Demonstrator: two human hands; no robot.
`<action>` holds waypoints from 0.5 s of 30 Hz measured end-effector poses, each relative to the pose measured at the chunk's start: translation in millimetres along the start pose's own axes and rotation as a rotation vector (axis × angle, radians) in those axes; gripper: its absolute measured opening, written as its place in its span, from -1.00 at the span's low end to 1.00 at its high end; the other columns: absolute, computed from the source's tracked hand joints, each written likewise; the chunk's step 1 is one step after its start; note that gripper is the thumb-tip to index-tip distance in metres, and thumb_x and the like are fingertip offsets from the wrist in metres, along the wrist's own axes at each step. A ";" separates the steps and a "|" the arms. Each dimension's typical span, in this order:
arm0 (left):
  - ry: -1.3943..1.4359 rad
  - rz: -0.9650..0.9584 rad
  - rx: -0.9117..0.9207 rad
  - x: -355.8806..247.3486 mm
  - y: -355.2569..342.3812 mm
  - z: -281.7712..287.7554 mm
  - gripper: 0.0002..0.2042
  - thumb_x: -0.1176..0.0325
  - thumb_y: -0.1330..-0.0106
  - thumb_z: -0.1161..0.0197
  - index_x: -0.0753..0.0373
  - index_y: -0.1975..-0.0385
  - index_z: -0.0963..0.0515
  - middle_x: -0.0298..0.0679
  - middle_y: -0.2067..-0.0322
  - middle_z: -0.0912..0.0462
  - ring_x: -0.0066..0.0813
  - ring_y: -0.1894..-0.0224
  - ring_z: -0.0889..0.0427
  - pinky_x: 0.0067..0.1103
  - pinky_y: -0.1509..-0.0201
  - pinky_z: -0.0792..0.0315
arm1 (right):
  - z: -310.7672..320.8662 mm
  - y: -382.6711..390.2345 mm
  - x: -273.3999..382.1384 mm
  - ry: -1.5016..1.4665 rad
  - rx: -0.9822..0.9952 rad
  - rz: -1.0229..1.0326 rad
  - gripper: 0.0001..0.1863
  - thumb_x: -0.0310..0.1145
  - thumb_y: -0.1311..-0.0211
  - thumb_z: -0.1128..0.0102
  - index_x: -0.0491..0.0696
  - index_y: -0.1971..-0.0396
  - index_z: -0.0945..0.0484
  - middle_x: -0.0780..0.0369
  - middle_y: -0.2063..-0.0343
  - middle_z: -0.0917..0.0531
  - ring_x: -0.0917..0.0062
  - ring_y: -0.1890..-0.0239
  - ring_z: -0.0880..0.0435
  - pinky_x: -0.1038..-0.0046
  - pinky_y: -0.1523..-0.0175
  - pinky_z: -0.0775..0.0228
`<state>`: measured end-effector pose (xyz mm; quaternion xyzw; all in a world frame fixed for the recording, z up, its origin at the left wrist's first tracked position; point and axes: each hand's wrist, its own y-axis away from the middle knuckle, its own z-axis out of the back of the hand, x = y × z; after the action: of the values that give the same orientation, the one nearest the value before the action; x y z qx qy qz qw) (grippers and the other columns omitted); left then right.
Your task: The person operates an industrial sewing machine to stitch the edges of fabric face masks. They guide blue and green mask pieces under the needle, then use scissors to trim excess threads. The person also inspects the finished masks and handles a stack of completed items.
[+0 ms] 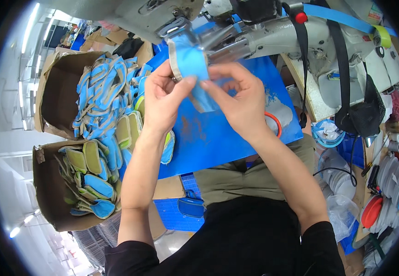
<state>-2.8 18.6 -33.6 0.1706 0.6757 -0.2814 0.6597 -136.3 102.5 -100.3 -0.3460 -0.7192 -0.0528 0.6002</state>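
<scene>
Pinching one blue cloth (192, 64) with two hands, above a blue table (208, 152).

Two brown boxes are at the left: the upper box (54, 87) has a heap of blue strips (100, 96) by it, too tangled to count, and the lower box (47, 195) holds green and blue pads (99, 185), too piled up to count. Next, the left hand (162, 96) pinches the cloth's pale edge, fingers curled. The right hand (238, 94) pinches the other side; blur makes its fingertips hard to see. Further right, one red ring (278, 124) is partly hidden by the arm, and one big grey machine (282, 41) is cut off at the top.
</scene>
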 end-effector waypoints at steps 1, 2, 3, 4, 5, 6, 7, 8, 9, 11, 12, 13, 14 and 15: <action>-0.017 0.005 -0.011 -3.2 -2.6 -1.9 -0.76 0.54 -0.31 -0.38 0.36 0.03 -0.65 -0.29 0.19 -0.77 -0.64 0.21 -0.70 -0.64 0.07 -0.57 | -1.0 0.4 -0.7 -0.004 -0.008 0.006 -0.72 -0.48 -0.12 -0.49 -0.09 0.14 -0.70 0.24 0.28 -0.72 0.60 0.25 -0.70 0.56 0.30 -0.44; -0.048 0.014 -0.018 -4.1 -4.4 -3.9 -0.77 0.53 -0.30 -0.39 0.36 0.05 -0.66 -0.29 0.20 -0.77 -0.64 0.21 -0.70 -0.64 0.07 -0.58 | -2.3 0.8 -2.0 -0.009 -0.016 0.012 -0.72 -0.50 -0.13 -0.48 -0.09 0.13 -0.70 0.24 0.27 -0.72 0.60 0.24 -0.69 0.56 0.29 -0.44; -0.081 0.017 -0.032 -5.7 -5.6 -6.9 -0.77 0.53 -0.30 -0.40 0.36 0.07 -0.67 -0.29 0.20 -0.77 -0.64 0.21 -0.70 -0.64 0.07 -0.58 | -3.9 0.7 -2.9 -0.016 -0.016 0.021 -0.72 -0.52 -0.13 -0.48 -0.09 0.13 -0.69 0.25 0.26 -0.72 0.61 0.24 -0.69 0.57 0.29 -0.45; -0.114 0.022 -0.047 -6.6 -6.8 -9.6 -0.78 0.53 -0.29 -0.41 0.36 0.08 -0.67 -0.29 0.20 -0.77 -0.65 0.20 -0.70 -0.64 0.08 -0.58 | -5.4 1.6 -4.7 -0.051 -0.019 0.004 -0.72 -0.53 -0.14 -0.47 -0.10 0.12 -0.69 0.25 0.26 -0.72 0.62 0.24 -0.68 0.57 0.27 -0.46; -0.088 0.012 -0.064 -7.0 -7.4 -12.1 -0.80 0.52 -0.27 -0.43 0.36 0.12 -0.68 -0.29 0.23 -0.77 -0.66 0.24 -0.70 -0.64 0.12 -0.58 | -7.1 3.0 -7.2 -0.087 -0.022 -0.014 -0.71 -0.55 -0.14 -0.47 -0.11 0.11 -0.68 0.26 0.26 -0.72 0.63 0.24 -0.67 0.57 0.25 -0.47; -0.087 0.019 -0.066 -6.6 -8.0 -13.6 -0.80 0.53 -0.27 -0.43 0.36 0.12 -0.68 -0.29 0.24 -0.77 -0.67 0.25 -0.70 -0.65 0.13 -0.58 | -7.3 3.6 -8.4 -0.117 -0.026 -0.033 -0.71 -0.57 -0.15 -0.46 -0.12 0.11 -0.68 0.26 0.25 -0.72 0.64 0.24 -0.67 0.57 0.23 -0.48; -0.087 0.025 -0.068 -6.7 -8.4 -14.5 -0.80 0.53 -0.27 -0.43 0.36 0.12 -0.68 -0.30 0.25 -0.77 -0.67 0.26 -0.69 -0.65 0.14 -0.58 | -7.1 3.5 -9.2 -0.112 -0.026 -0.027 -0.71 -0.57 -0.16 -0.45 -0.14 0.10 -0.68 0.27 0.25 -0.71 0.65 0.24 -0.65 0.58 0.21 -0.48; -0.087 0.032 -0.070 -7.0 -9.0 -15.3 -0.80 0.54 -0.27 -0.42 0.36 0.12 -0.69 -0.30 0.26 -0.77 -0.68 0.27 -0.69 -0.65 0.16 -0.58 | -7.0 2.8 -9.4 -0.107 -0.025 -0.022 -0.72 -0.58 -0.17 -0.45 -0.15 0.10 -0.67 0.27 0.25 -0.71 0.66 0.24 -0.64 0.59 0.19 -0.49; -0.086 0.031 -0.080 -6.3 -8.7 -15.7 -0.81 0.54 -0.27 -0.42 0.35 0.13 -0.69 -0.31 0.29 -0.77 -0.68 0.30 -0.69 -0.66 0.19 -0.58 | -7.0 3.1 -9.7 -0.105 -0.022 -0.021 -0.72 -0.59 -0.18 -0.44 -0.16 0.09 -0.67 0.28 0.25 -0.70 0.67 0.24 -0.63 0.59 0.16 -0.49; -0.098 0.026 -0.094 -6.0 -7.3 -15.3 -0.80 0.54 -0.26 -0.42 0.34 0.14 -0.69 -0.32 0.29 -0.77 -0.68 0.31 -0.70 -0.67 0.20 -0.58 | -6.9 3.9 -11.3 -0.089 -0.009 -0.021 -0.72 -0.59 -0.20 -0.43 -0.19 0.08 -0.66 0.28 0.25 -0.70 0.68 0.25 -0.62 0.60 0.14 -0.49; -0.099 0.020 -0.101 -5.7 -8.0 -16.6 -0.80 0.54 -0.25 -0.42 0.34 0.14 -0.69 -0.32 0.30 -0.77 -0.68 0.31 -0.70 -0.67 0.20 -0.58 | -5.3 2.4 -11.6 -0.077 -0.002 -0.018 -0.72 -0.59 -0.20 -0.43 -0.20 0.08 -0.66 0.28 0.26 -0.70 0.68 0.25 -0.62 0.60 0.12 -0.49; -0.073 0.040 -0.120 -9.5 -6.9 -20.4 -0.82 0.54 -0.24 -0.42 0.32 0.17 -0.69 -0.33 0.33 -0.76 -0.68 0.34 -0.69 -0.67 0.23 -0.57 | -4.4 2.5 -11.4 -0.088 -0.001 -0.031 -0.73 -0.60 -0.21 -0.42 -0.20 0.08 -0.65 0.29 0.26 -0.69 0.69 0.25 -0.61 0.60 0.12 -0.49; -0.075 0.034 -0.124 -10.1 -9.6 -21.2 -0.83 0.54 -0.23 -0.42 0.32 0.19 -0.69 -0.33 0.34 -0.76 -0.69 0.34 -0.69 -0.67 0.23 -0.57 | -4.5 3.1 -10.7 -0.099 0.001 -0.044 -0.73 -0.60 -0.22 -0.42 -0.21 0.08 -0.65 0.29 0.26 -0.69 0.70 0.25 -0.61 0.60 0.11 -0.49; -0.078 0.037 -0.128 -9.7 -9.4 -21.9 -0.84 0.54 -0.23 -0.41 0.32 0.20 -0.68 -0.33 0.34 -0.76 -0.69 0.35 -0.69 -0.66 0.24 -0.57 | -4.7 5.0 -8.0 -0.110 0.000 -0.064 -0.74 -0.60 -0.23 -0.42 -0.21 0.08 -0.65 0.30 0.26 -0.69 0.70 0.24 -0.61 0.60 0.11 -0.49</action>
<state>-25.2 25.9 -23.3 0.1296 0.6627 -0.2319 0.7002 -129.3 100.4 -107.9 -0.3251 -0.7619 -0.0530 0.5577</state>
